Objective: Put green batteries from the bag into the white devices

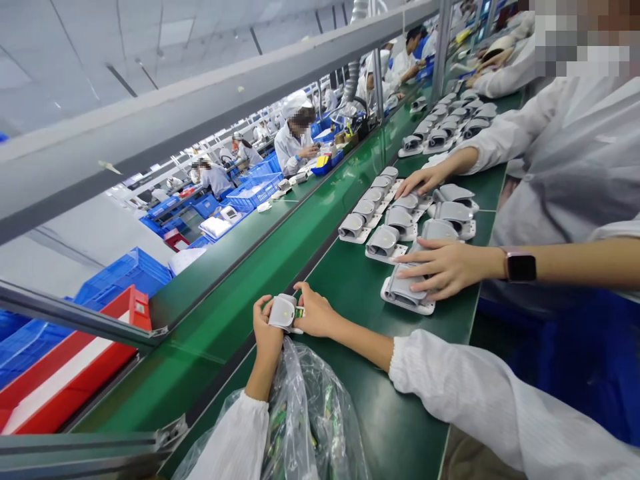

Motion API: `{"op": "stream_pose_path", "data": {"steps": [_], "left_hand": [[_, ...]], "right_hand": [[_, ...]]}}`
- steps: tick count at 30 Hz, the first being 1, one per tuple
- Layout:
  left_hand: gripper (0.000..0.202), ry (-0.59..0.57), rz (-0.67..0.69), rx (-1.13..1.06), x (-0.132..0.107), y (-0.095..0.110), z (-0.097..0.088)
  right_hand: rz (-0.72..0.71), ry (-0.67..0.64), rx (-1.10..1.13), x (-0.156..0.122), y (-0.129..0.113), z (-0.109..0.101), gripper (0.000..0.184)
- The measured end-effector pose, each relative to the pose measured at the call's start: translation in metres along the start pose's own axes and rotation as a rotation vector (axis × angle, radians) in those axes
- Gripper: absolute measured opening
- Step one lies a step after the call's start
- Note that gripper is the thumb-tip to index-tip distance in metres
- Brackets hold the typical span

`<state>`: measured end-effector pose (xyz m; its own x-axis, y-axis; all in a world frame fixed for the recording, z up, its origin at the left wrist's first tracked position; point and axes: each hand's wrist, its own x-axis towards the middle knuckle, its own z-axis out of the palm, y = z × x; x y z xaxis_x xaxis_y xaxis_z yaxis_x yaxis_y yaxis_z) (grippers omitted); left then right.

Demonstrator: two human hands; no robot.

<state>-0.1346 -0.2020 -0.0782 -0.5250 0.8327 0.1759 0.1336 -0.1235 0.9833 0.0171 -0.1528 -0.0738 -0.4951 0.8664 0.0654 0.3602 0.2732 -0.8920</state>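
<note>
My left hand [267, 330] is closed around a wrist blood pressure monitor [283, 312] with a rolled grey cuff. At the monitor's right end, a small green and yellow piece [300, 312] shows; whether it is a battery I cannot tell. My right hand [317, 313] grips that same end, thumb below and index finger raised above. Just under both hands lies a clear plastic bag [305, 393] with green and yellow items inside, too blurred to name.
Rows of similar monitors [400, 220] lie on the green bench [350, 293] to the right. A co-worker's hands [445, 267] rest on some of them. Left of the bench runs a green belt [225, 320], with a red bin [135, 310] and blue crates [120, 273] beyond.
</note>
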Motion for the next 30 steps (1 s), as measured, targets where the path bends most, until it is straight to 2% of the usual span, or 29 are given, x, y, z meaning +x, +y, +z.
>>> {"op": "stream_pose_path", "data": {"steps": [4,6,8,12,17,22,27,30], "left_hand": [[0.063,0.077,0.084,0.084,0.001,0.001,-0.01],[0.061,0.121,0.125,0.123,0.005,0.0,-0.014],[0.063,0.103,0.145,0.107,0.008,0.001,-0.014],[0.065,0.004,0.204,0.06,-0.001,0.01,-0.006],[0.065,-0.027,0.281,0.137,-0.013,0.02,0.001],[0.072,-0.096,0.337,0.167,-0.013,0.018,0.004],[0.076,-0.113,0.285,0.089,-0.008,0.009,0.005],[0.079,-0.136,0.168,0.024,-0.002,0.005,0.001]], "right_hand": [[-0.11,0.092,0.073,0.002,0.001,0.005,0.034],[-0.085,0.09,0.208,0.006,0.003,0.003,0.024],[-0.038,0.08,0.324,0.009,0.004,-0.002,0.027],[0.019,0.072,0.434,0.003,0.0,-0.007,0.019],[0.138,0.079,0.626,0.001,-0.002,0.0,0.025],[0.209,0.111,0.862,0.008,0.0,0.007,0.023],[0.273,0.193,1.034,0.014,-0.003,0.003,0.02],[0.333,0.188,1.325,0.018,-0.004,-0.01,0.008]]}}
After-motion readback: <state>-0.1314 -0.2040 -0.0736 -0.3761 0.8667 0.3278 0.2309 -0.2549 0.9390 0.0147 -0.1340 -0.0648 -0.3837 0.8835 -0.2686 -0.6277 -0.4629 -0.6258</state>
